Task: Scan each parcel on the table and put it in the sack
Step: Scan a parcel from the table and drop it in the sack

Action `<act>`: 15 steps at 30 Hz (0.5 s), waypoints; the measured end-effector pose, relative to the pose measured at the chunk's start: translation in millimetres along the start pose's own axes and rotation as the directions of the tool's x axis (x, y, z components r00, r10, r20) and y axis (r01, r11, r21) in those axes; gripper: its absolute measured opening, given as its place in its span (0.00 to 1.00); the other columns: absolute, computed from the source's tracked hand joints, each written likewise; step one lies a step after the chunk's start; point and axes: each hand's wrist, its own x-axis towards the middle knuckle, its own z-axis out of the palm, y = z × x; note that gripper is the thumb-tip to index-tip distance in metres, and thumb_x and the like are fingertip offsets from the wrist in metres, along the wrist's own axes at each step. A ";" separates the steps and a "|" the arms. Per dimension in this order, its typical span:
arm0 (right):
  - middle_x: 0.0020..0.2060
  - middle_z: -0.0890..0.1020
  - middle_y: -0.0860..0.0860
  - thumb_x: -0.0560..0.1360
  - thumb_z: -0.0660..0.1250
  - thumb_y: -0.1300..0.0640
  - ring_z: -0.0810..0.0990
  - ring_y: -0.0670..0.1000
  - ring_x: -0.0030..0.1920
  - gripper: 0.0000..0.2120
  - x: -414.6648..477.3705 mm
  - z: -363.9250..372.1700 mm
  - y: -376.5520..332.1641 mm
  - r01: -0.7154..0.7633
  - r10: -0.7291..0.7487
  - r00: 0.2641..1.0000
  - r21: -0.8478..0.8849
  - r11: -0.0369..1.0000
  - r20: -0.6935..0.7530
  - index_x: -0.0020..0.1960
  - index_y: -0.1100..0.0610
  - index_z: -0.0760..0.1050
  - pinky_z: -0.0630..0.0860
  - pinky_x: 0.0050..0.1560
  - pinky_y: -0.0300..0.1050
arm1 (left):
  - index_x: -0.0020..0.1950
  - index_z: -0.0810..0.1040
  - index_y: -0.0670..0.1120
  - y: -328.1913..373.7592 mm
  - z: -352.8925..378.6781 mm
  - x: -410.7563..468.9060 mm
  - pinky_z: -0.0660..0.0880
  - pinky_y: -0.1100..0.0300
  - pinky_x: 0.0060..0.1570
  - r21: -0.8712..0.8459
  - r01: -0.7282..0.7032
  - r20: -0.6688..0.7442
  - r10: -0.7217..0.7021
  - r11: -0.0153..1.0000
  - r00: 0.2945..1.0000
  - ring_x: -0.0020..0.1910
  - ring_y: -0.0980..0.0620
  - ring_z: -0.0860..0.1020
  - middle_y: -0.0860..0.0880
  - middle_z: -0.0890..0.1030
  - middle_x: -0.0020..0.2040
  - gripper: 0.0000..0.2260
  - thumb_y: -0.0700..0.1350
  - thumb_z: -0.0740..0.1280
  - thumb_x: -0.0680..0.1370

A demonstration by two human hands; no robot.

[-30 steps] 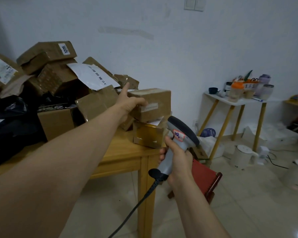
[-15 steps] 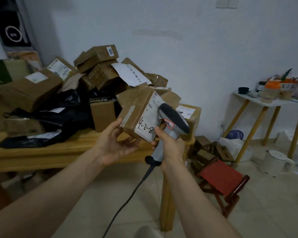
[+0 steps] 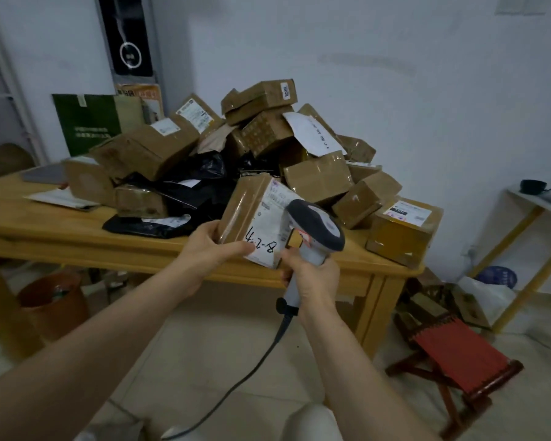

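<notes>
We are holding a brown, tape-wrapped cardboard parcel [image 3: 252, 211] in our left hand [image 3: 209, 249], in front of the yellow wooden bench [image 3: 77, 237], its fingers [image 3: 211, 226] clamping the lower left edge. The white label, handwritten 4-2-8, is facing us; the long axis is standing steeply, leaning away. Our right hand [image 3: 312, 276] is gripping the grey handheld scanner [image 3: 318, 226], fingers wrapping its handle.

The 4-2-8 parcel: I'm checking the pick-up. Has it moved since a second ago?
Yes. The parcel came off the pile toward the front edge of the table; the left hand holds it by the scanner.
</notes>
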 end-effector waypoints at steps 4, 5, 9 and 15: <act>0.26 0.76 0.50 0.71 0.73 0.60 0.72 0.47 0.24 0.07 -13.8 9.4 2.2 0.006 -0.003 0.994 -0.027 1.000 0.110 0.39 0.57 0.75 0.71 0.27 0.40 | 0.54 0.74 0.51 -18.9 -14.6 2.5 0.75 0.52 0.60 -0.071 -0.035 -0.132 0.026 0.997 0.991 0.53 0.50 0.79 0.49 0.80 0.52 0.21 0.44 0.79 0.66; 0.26 0.76 0.52 0.71 0.73 0.60 0.72 0.47 0.24 0.07 -17.5 11.2 2.1 -0.016 0.020 0.988 -0.027 0.999 0.153 0.38 0.58 0.75 0.71 0.27 0.41 | 0.56 0.75 0.50 -22.9 -19.1 3.3 0.75 0.51 0.61 -0.079 -0.033 -0.154 0.020 0.996 0.988 0.53 0.50 0.79 0.49 0.81 0.53 0.25 0.47 0.80 0.64; 0.26 0.75 0.52 0.71 0.72 0.62 0.71 0.48 0.24 0.08 -28.5 16.8 1.8 -0.131 0.139 0.960 -0.051 0.990 0.241 0.38 0.58 0.74 0.70 0.26 0.40 | 0.66 0.72 0.47 -47.9 -36.1 11.2 0.75 0.48 0.61 -0.113 -0.011 -0.202 -0.012 0.993 0.979 0.57 0.50 0.80 0.49 0.81 0.58 0.48 0.61 0.81 0.50; 0.27 0.75 0.51 0.71 0.72 0.61 0.72 0.46 0.24 0.07 -30.5 22.4 5.4 -0.115 0.139 0.957 -0.107 0.988 0.255 0.38 0.57 0.74 0.71 0.25 0.38 | 0.70 0.68 0.47 -60.4 -43.6 13.2 0.73 0.47 0.64 -0.143 -0.009 -0.236 -0.026 0.990 0.971 0.60 0.49 0.77 0.49 0.78 0.62 0.52 0.62 0.80 0.49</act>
